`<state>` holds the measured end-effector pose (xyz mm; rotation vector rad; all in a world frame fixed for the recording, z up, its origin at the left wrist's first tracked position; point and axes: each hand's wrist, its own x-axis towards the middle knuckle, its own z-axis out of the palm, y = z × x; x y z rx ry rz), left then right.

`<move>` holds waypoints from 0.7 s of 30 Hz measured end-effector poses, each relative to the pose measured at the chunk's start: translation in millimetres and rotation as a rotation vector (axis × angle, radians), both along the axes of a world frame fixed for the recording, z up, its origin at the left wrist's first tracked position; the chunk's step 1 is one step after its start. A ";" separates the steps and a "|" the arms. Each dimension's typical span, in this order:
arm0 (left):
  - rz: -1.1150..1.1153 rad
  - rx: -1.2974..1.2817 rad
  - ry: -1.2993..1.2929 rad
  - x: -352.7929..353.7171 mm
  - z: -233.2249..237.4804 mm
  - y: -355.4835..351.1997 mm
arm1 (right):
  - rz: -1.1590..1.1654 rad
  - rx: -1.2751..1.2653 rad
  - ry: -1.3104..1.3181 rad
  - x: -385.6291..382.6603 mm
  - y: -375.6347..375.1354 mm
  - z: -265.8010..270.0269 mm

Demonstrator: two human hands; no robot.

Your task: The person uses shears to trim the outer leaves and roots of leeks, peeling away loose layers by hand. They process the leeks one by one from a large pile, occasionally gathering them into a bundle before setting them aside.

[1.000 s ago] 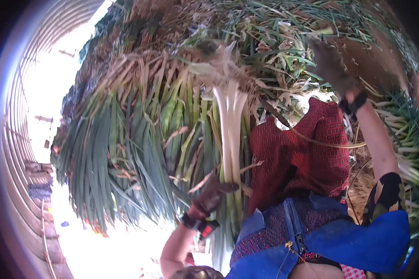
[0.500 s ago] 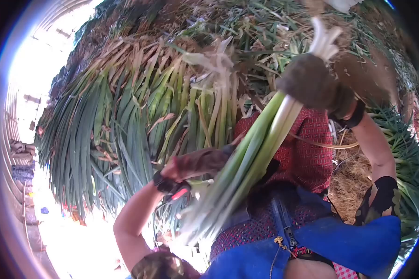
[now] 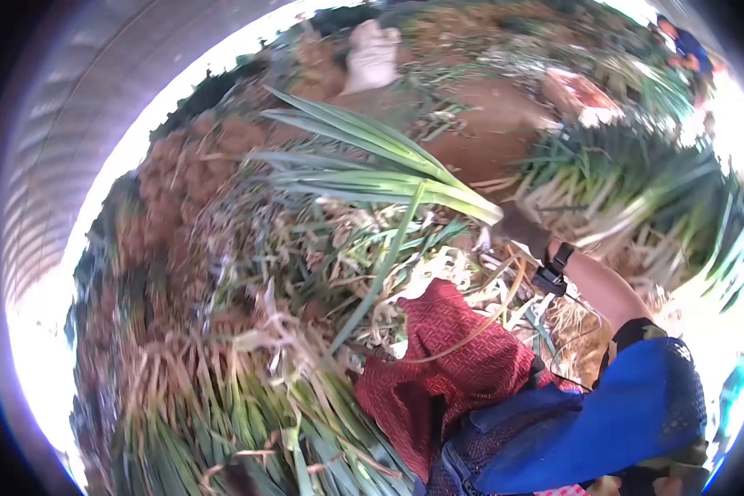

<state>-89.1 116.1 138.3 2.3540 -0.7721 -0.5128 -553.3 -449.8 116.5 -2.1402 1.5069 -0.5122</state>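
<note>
Stretched out at the right of centre, my right hand [image 3: 521, 229], in a dark glove, is closed round the white ends of a bunch of green onions [image 3: 438, 180]. Their green leaves fan out to the upper left over scattered trimmings [image 3: 281, 240]. At the lower left lies a large pile of untrimmed green onions [image 3: 248, 413] with brown, dry ends. A dark blurred shape shows at the bottom edge over this pile; whether it is my left hand I cannot make out.
A heap of green onions [image 3: 628, 182] with pale stems lies at the right. A white sack [image 3: 372, 56] stands at the top. Another person [image 3: 684, 48] is at the upper right. Red patterned cloth [image 3: 463, 355] covers my lap.
The view has swung toward the right. My right hand has moved outward with the bunch, whose leaves now point to the upper left. My left hand has left the bunch.
</note>
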 end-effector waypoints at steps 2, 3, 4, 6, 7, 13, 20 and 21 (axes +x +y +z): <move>-0.056 -0.018 -0.045 -0.3 -5.5 -21.0 | -0.144 0.230 -0.161 -19.7 25.3 1.6; -0.113 -0.029 -0.074 -2.4 -9.7 -36.3 | -0.194 0.240 -0.198 -29.6 35.1 0.9; -0.170 -0.043 -0.107 -6.3 -14.9 -54.8 | -0.226 0.256 -0.164 -38.1 40.3 -1.2; -0.288 -0.014 -0.225 -30.8 -12.5 -110.2 | -0.277 0.295 -0.240 -52.3 56.0 -7.3; -0.317 -0.203 -0.200 -43.8 -19.6 -132.6 | -0.301 0.314 -0.258 -63.6 49.7 -31.4; -0.675 -0.191 -0.132 -115.0 -19.6 -221.8 | -0.400 0.294 -0.342 -92.8 61.6 -30.8; -0.954 -0.111 -0.217 -165.2 16.8 -255.3 | -0.495 0.283 -1.055 -146.7 56.8 -2.2; -0.954 -0.131 -0.150 -155.8 13.1 -252.2 | -0.443 0.211 -1.046 -162.3 52.8 2.7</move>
